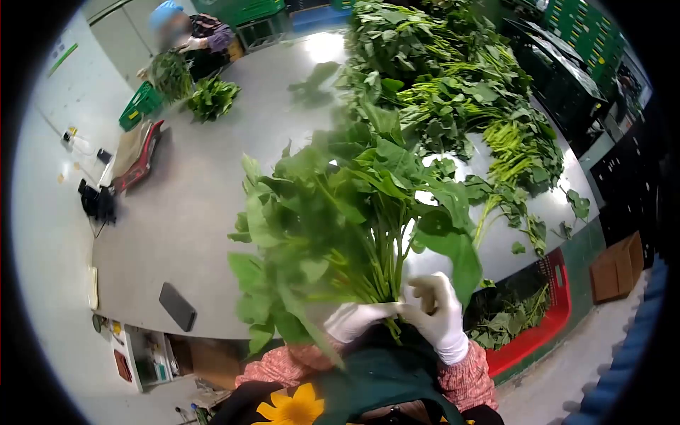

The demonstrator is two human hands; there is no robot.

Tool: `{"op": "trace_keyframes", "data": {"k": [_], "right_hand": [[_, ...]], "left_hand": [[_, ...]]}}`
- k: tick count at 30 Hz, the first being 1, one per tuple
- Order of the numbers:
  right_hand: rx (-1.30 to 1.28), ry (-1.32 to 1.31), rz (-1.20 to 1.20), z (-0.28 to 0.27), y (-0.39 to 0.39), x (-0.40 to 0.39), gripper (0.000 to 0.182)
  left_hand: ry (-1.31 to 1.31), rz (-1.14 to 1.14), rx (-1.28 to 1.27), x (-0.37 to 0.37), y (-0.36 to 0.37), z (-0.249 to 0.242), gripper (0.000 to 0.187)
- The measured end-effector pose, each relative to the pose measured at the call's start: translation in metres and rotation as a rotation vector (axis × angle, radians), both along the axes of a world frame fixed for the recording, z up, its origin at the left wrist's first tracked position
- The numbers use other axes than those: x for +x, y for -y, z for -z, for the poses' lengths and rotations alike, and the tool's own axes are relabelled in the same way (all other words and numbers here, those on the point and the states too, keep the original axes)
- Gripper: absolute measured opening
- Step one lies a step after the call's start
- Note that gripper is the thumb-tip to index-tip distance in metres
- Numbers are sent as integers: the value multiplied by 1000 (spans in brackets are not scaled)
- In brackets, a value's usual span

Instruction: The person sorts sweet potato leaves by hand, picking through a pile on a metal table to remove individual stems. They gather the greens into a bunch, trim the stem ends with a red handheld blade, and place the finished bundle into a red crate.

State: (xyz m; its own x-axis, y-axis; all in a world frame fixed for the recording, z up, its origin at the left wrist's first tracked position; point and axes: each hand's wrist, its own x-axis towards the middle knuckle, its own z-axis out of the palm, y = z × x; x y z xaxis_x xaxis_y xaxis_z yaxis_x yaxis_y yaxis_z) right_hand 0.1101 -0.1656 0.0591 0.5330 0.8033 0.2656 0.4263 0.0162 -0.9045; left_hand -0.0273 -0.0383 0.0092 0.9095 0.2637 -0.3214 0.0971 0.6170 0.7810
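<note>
A large bunch of leafy greens [375, 212] stands upright in front of me, its stems gathered low down. My left hand [354, 320], in a white glove, is wrapped round the stem ends, partly hidden by leaves. Beside it, my right hand [438, 315], also gloved in white, has its fingers curled in close to the stem base, near the left fingertips. Whatever the right fingers may pinch is too small to make out. Stem ends poke out just below both hands. Some leaves on the left side are blurred.
Heaped greens [439, 78] cover the far right of the metal table [212, 205]. A phone [177, 306] lies near its front left edge; a red and black device [138, 157] sits farther back. A red crate [559, 312] holds leaves below. Another person [202, 42] handles greens across the table.
</note>
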Motion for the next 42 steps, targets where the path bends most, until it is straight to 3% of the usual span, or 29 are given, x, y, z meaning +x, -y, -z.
{"op": "trace_keyframes", "data": {"k": [4, 6, 10, 13, 15, 16, 18, 20, 22, 23, 26, 30, 36, 40, 42], "right_hand": [[-15, 26, 65, 20, -12, -6, 24], [-19, -121, 53, 23, -11, -10, 15], [59, -72, 75, 15, -10, -9, 10], [83, -200, 136, 13, -5, -16, 9], [146, -152, 155, 21, 0, -20, 10], [257, -396, 268, 21, 3, -31, 13], [534, -557, 346, 19, 10, -18, 13], [766, -784, 287, 17, 19, 15, 25], [839, -1048, 389, 0, 15, 33, 32], [816, -1052, 368, 1, 14, 37, 38], [420, -870, 289, 11, 16, 28, 40], [209, -808, 196, -3, -4, 15, 21], [152, -644, 165, -2, -27, 26, 19], [195, -60, 116, -7, -44, 33, 17], [230, 80, 194, -12, -58, 41, 19]], "left_hand": [[1, 49, 150, 4, -1, 0, 25], [3, 44, 123, 4, -1, 0, 25], [26, -44, -124, 1, 7, -9, 35], [0, -111, -376, 7, 9, -26, 27], [56, -196, -300, 10, 5, -18, 23], [83, -244, -260, 11, 3, -18, 21], [13, -419, -371, 11, -5, -20, 23], [107, -458, -415, 9, -10, -23, 24], [98, -427, -434, 4, -9, -22, 26], [98, -407, -443, 5, -9, -22, 27], [95, -409, -359, 9, -3, -24, 28], [53, -330, -340, 7, 2, -22, 26], [9, -270, -336, 8, 11, -20, 19], [-24, -163, -104, 6, 17, -20, 14], [-21, -100, -41, 4, 20, -8, 15]]}}
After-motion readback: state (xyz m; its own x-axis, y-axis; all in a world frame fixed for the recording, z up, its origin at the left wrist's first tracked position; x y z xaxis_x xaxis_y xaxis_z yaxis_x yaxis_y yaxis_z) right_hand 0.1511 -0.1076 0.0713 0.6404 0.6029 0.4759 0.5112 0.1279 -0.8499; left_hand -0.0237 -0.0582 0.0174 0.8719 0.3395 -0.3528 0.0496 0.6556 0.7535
